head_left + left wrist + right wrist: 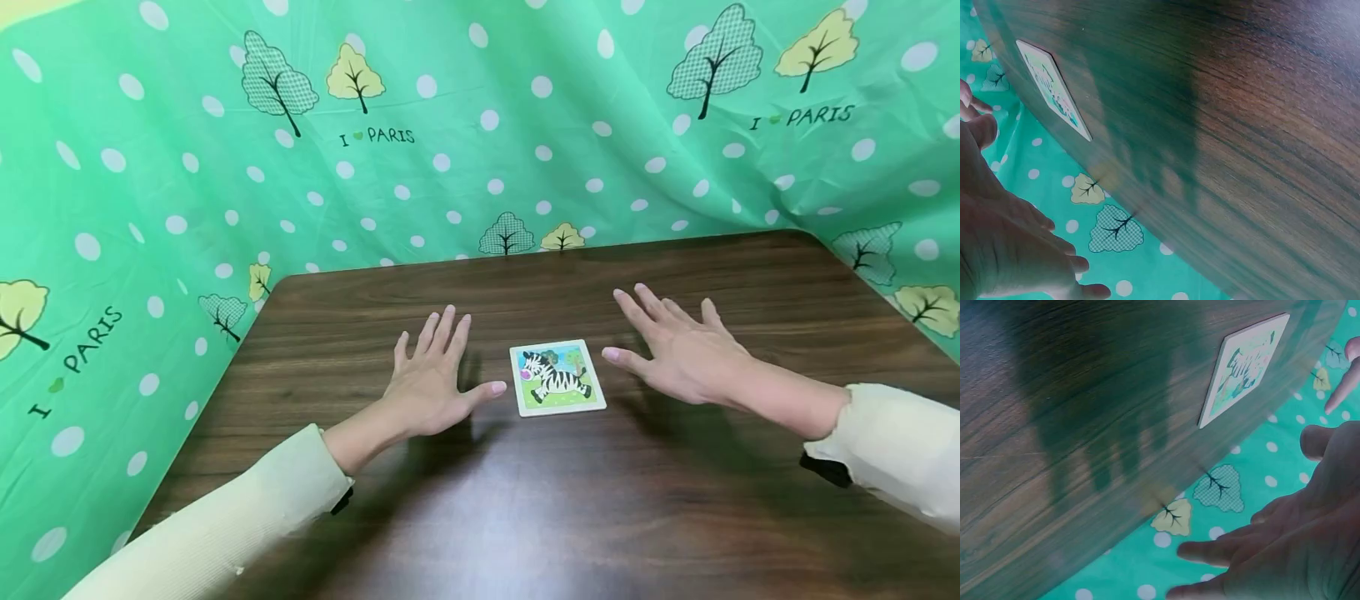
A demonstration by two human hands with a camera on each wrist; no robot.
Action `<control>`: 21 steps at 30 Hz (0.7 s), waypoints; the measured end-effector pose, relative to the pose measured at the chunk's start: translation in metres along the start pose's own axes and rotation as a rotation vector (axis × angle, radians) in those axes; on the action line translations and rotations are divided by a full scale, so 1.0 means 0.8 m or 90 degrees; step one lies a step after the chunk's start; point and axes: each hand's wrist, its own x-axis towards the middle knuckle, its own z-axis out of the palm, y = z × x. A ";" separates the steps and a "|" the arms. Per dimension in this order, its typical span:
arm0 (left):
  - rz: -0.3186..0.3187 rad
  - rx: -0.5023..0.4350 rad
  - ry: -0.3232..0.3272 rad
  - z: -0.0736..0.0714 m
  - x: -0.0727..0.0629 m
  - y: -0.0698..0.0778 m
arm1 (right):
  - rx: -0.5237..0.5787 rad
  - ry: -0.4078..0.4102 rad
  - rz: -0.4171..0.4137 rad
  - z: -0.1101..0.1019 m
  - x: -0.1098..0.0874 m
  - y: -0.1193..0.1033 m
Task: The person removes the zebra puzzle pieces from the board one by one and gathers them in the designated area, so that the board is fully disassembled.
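Observation:
A square zebra picture puzzle [557, 377] with a white border lies flat on the dark wooden table [525, 500]. To its left, my left hand [431, 383] is held above the table with fingers spread, its thumb tip close to the puzzle's left edge. On the other side my right hand [682, 354] is raised palm down, fingers apart, thumb pointing toward the puzzle. Both hands hold nothing. The left wrist view shows the puzzle [1054, 90] beyond the left thumb; in the right wrist view the puzzle [1244, 370] lies beyond the right thumb.
Green cloth [420, 167] with white dots, trees and "I PARIS" lettering hangs behind and beside the table. The table's far edge meets this cloth. Shadows of both hands fall on the wood.

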 end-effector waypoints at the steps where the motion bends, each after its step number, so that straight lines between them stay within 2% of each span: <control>1: 0.000 -0.002 0.000 0.000 0.001 0.001 | -0.001 -0.005 0.000 0.000 0.001 -0.001; 8: 0.005 -0.041 0.009 0.005 0.006 0.003 | -0.017 -0.027 -0.008 0.003 0.010 -0.011; 12: 0.016 -0.093 0.009 0.009 0.012 0.008 | 0.038 -0.026 -0.064 0.009 0.017 -0.014; 16: 0.034 -0.153 -0.010 0.013 0.019 0.014 | 0.094 -0.019 -0.131 0.021 0.026 -0.018; 21: 0.059 -0.193 -0.030 0.015 0.026 0.023 | 0.135 -0.009 -0.166 0.034 0.037 -0.023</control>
